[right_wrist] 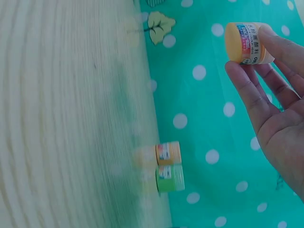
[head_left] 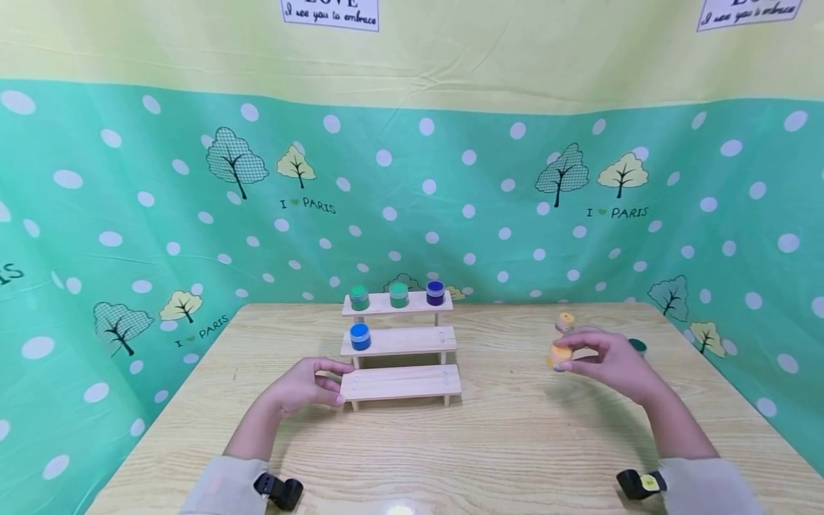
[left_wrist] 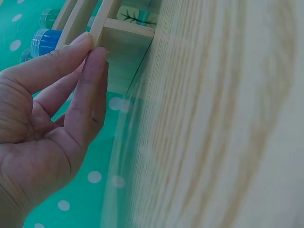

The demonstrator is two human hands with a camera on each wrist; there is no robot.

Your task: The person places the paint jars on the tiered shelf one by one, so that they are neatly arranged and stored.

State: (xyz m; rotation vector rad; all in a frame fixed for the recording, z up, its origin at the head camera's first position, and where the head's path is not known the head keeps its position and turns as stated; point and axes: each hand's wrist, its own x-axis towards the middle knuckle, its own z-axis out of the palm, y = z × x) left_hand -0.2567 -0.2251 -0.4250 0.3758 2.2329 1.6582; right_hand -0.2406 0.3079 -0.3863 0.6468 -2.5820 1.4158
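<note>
Via head view, I see the right hand (head_left: 608, 366) pinching an orange jar (head_left: 561, 353) above the bench (head_left: 496, 450), toward its right edge; left hand (head_left: 307, 386) pinches the wooden rack (head_left: 399, 383) at its lowest step's left end. Jar: likely light, rigid, slick; I'd grip opposite sides. Blue jar (head_left: 360, 337): middle step, left end.

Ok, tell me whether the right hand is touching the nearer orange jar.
Touching. The right wrist view shows it plainly: the right hand holds the nearer orange jar between its thumb and fingers.
</note>
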